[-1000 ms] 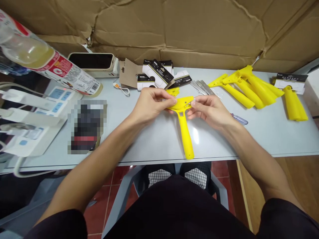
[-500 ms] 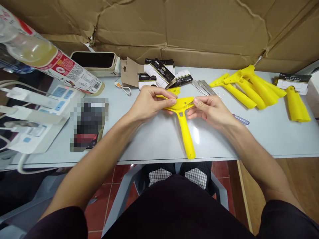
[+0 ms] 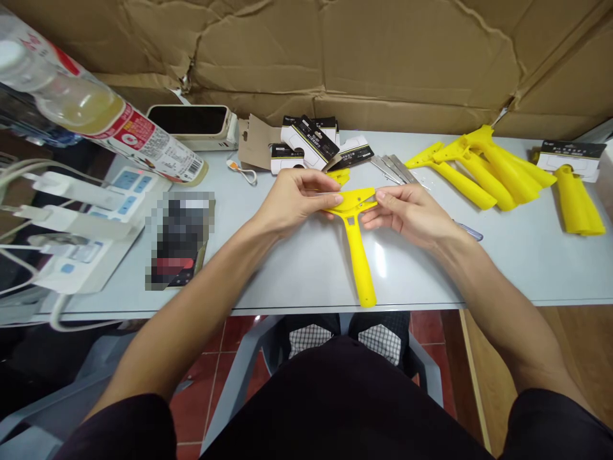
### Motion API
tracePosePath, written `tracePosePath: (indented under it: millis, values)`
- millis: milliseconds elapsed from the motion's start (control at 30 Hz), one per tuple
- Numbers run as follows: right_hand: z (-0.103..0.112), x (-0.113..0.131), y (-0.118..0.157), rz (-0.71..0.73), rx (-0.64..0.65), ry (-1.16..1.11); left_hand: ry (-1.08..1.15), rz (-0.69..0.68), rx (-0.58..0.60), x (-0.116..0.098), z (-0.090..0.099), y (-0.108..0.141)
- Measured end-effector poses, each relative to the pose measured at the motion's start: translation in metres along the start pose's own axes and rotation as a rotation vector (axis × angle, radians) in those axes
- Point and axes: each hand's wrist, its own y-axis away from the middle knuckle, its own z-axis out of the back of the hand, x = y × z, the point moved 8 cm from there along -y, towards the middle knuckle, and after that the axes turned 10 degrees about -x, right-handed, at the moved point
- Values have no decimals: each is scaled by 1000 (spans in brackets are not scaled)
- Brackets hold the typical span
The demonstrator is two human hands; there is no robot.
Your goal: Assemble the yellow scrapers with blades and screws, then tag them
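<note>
Between my hands a yellow T-shaped plastic scraper handle points down toward the table's front edge. My left hand pinches the left end of its head between thumb and fingers. At the opposite end, the thumb and fingertips of my right hand close on the tip. A narrow gap shows at the right of the head, between its upper plate and the lower arm. Another yellow plastic piece lies just behind, partly covered by my left hand. Thin metal blades rest beyond my right hand.
Several yellow handles lie at the right, near another yellow piece with a card. Black-and-white packaging cards are piled at the back. A bottle, power strip and phone occupy the left. Cardboard stands behind.
The gap at the right end of the scraper head has widened as its upper plate and lower arm separate. Both hands stay on it. The whole view has shifted slightly.
</note>
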Motion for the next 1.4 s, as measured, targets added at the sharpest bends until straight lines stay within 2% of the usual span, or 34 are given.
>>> tracePosePath:
  millis: [133,333,500,767,933,1000,1167,1300,1400]
  values:
    - [1,0,-1,19,-6,-4,-31,-34,31,-2,-2,0]
    - [5,-3,-3,40,-44,-25,-190,-161,78,-11,-3,1]
    - [2,-3,-3,38,2,-46,-180,-200,115,-16,-4,1]
    - [0,-4,-2,22,25,-49,-47,-102,245,-3,-7,-1]
    - [1,-4,-2,1,-9,-74,-151,-322,274,-15,-7,0]
    - [2,-4,-2,-9,-33,-87,-195,-369,270,-17,-9,1]
    - [4,-4,-4,-15,-89,-88,-261,-368,183,-12,-9,0]
    - [5,-7,-6,-12,-151,-77,-311,-379,174,-8,-13,1]
    - [8,-7,-7,-4,-215,-65,-390,-426,135,-14,-13,2]
